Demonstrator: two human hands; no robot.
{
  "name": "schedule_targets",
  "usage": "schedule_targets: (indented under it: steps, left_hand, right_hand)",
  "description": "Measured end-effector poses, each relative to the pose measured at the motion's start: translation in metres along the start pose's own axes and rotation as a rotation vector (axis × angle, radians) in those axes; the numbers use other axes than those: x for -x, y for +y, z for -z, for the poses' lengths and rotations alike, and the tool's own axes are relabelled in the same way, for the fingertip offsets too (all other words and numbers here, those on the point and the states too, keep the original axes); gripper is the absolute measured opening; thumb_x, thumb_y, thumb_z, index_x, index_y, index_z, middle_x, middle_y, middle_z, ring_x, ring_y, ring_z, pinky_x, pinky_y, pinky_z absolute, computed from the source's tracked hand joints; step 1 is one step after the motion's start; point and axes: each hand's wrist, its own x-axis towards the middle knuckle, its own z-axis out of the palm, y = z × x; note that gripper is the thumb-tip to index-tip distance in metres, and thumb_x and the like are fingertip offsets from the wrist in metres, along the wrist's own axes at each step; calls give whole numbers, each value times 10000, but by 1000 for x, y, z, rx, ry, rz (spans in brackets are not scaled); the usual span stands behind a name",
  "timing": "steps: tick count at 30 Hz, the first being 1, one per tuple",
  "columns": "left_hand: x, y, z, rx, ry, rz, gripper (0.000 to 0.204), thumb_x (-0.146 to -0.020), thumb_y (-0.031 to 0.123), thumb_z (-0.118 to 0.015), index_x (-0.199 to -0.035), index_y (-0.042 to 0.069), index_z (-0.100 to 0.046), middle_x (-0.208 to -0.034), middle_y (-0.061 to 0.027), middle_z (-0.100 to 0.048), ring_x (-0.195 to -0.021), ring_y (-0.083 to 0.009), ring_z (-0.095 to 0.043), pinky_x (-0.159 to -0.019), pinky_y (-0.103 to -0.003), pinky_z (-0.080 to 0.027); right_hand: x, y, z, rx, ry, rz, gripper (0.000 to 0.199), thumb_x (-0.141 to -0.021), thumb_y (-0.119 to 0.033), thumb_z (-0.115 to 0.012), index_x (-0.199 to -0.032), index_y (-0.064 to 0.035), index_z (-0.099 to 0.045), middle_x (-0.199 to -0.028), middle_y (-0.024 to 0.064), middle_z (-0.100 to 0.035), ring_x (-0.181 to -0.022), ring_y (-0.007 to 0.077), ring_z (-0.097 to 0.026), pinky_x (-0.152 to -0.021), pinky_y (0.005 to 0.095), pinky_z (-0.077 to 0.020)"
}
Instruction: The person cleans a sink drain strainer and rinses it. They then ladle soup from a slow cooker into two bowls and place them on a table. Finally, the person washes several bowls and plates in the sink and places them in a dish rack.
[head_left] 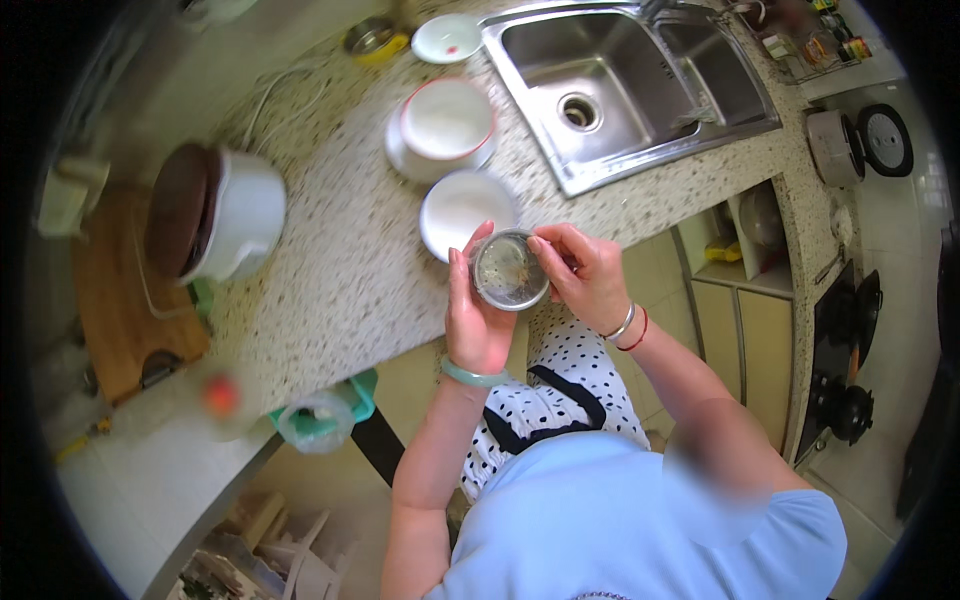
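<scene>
Currently held: one small round steel strainer cup (pixel 509 270), shiny rim, wet brownish scraps inside, kept above the edge of the speckled stone counter (pixel 340 280) just in front of your body. Your left hand (pixel 478 318) is curled around its left wall; your right hand (pixel 590 278) pinches the right rim with thumb and fingertips.

Risks, as judged from here:
- Cup sits partly past the counter edge; a slip of wet fingers would likely drop it to the floor or onto your spotted apron (pixel 545 385).
- Tilting it could spill the scraps over the shallow white bowl (pixel 462 208) just beyond your fingers.
- White bowl with red rim (pixel 446 120) stands close behind; a wide elbow swing could knock it.

Further out: double steel sink (pixel 625 85) to the upper right, white pot with dark lid (pixel 220 215) to the left.

Hard to make out:
- What the scraps are; blurred.
- Underside of the cup, hidden by your palm.
- Far left of the counter, smeared by the lens rim.
</scene>
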Motion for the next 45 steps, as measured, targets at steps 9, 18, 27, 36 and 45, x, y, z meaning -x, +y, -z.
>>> schedule_targets:
  steps: [9,18,27,36,45]
  left_hand:
    - [-214,-114,-73,-65,187,-5,576,-980,493,-341,-1386,86,-366,-1280,-81,-480,-1175,-191,-453,-1017,-407,-353]
    - [-379,-166,-37,-155,525,26,686,-934,509,-445,-1464,134,-228,-1532,-154,-142,-1417,-278,-142,-1106,-522,-160]
    - [-389,-185,-21,-61,565,84,670,-921,424,-533,-1441,92,-271,-1498,-183,-224,-1392,-290,-210,-1091,-500,-232]
    - [-384,-183,-31,-14,532,99,648,-927,378,-539,-1442,96,-265,-1487,-195,-241,-1381,-310,-235,-1091,-485,-257]
    - [-384,-182,-51,-14,427,48,640,-945,468,-459,-1438,104,-272,-1454,-162,-317,-1351,-280,-289,-1081,-490,-275]
  right_hand:
    - [-150,151,138,90,26,-80,132,-892,-124,-599,-860,4,-591,-563,112,-599,-404,169,-571,-403,277,-431]
    - [-270,344,126,325,-121,-277,174,-908,-182,-540,-908,-13,-583,-695,152,-649,-582,302,-644,-596,409,-516]
    - [-288,419,95,656,-209,-324,193,-895,-213,-493,-927,-37,-567,-834,207,-653,-777,408,-626,-694,502,-493]
    - [-293,426,95,803,-260,-308,251,-891,-247,-517,-999,-23,-481,-806,227,-650,-776,404,-638,-680,489,-498]
    - [-283,331,118,72,-291,-309,355,-912,-382,-513,-1081,-78,-583,-993,156,-653,-987,339,-608,-783,430,-477]
